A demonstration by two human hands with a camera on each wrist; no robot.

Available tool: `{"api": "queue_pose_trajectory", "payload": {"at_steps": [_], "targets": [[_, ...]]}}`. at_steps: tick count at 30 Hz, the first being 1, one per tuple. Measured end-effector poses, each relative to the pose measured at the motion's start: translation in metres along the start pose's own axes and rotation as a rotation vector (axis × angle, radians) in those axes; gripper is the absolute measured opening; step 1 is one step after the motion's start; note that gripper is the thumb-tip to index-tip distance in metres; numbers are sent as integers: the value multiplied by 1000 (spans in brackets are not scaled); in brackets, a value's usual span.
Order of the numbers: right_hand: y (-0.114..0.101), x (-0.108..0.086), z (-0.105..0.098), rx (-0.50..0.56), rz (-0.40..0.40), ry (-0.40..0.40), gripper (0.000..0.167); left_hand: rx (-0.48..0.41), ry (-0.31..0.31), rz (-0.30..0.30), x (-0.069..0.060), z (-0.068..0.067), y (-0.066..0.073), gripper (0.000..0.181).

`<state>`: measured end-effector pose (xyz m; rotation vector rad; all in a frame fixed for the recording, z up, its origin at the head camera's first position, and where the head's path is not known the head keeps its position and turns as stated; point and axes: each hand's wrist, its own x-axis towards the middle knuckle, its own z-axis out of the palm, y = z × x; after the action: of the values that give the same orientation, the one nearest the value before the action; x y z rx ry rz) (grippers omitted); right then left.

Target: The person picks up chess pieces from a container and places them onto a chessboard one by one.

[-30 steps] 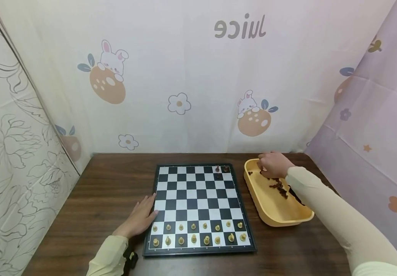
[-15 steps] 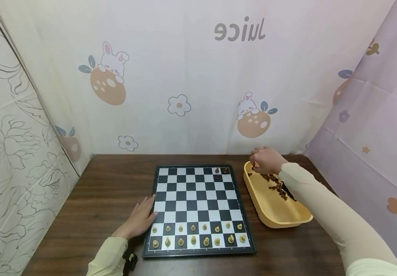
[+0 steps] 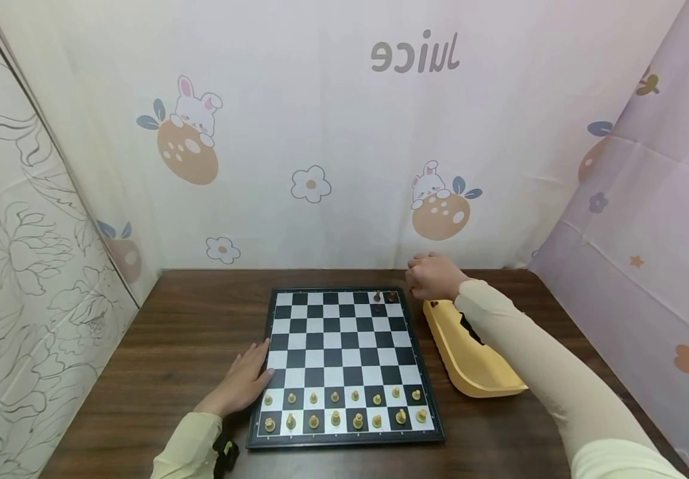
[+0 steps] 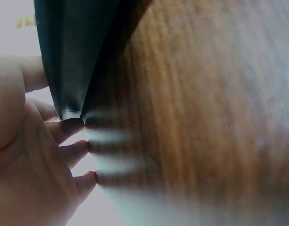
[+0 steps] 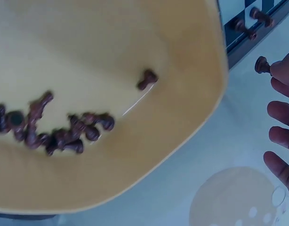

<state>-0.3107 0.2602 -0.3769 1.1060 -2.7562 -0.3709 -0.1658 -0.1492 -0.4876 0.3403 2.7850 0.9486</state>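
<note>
A black-and-white chessboard (image 3: 332, 340) lies on the table. My left hand (image 3: 239, 380) rests against its left edge, fingers spread and fairly straight, the thumb near the rim. Beyond the board's far right corner, my right hand (image 3: 436, 276) pinches a dark brown chess piece (image 5: 263, 65) between thumb and forefinger; the other fingers stay loose. Most of that piece's body is covered by the fingertips, so its kind is unclear. Dark pieces (image 3: 377, 296) stand at the far right corner of the board. Two rows of cream chess pieces (image 3: 358, 420) stand along its near side.
A yellow plastic tray (image 3: 445, 352) sits right of the board, partly under the right forearm. Several dark chess pieces (image 5: 64, 134) lie heaped in it, with a single one (image 5: 147, 79) apart near its corner. A printed cloth (image 3: 320, 133) hangs behind the table (image 3: 201, 319).
My right hand has left the tray with a dark chess piece and moved left towards the board's far right corner. The left hand has stayed in place.
</note>
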Motion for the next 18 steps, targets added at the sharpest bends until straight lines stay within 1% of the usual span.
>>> {"api": "queue_pose_trajectory", "payload": {"at_steps": [2, 7, 13, 18], "targets": [[-5, 6, 2, 0, -5, -9, 1, 0, -1, -2, 0, 0, 0, 61], [-14, 18, 9, 18, 0, -39, 5, -2, -8, -2, -1, 1, -1, 61], [-23, 23, 18, 72, 35, -84, 7, -3, -2, -6, -1, 1, -1, 61], [-28, 25, 22, 92, 55, -119, 7, 7, -3, -10, 0, -1, 0, 62]]}}
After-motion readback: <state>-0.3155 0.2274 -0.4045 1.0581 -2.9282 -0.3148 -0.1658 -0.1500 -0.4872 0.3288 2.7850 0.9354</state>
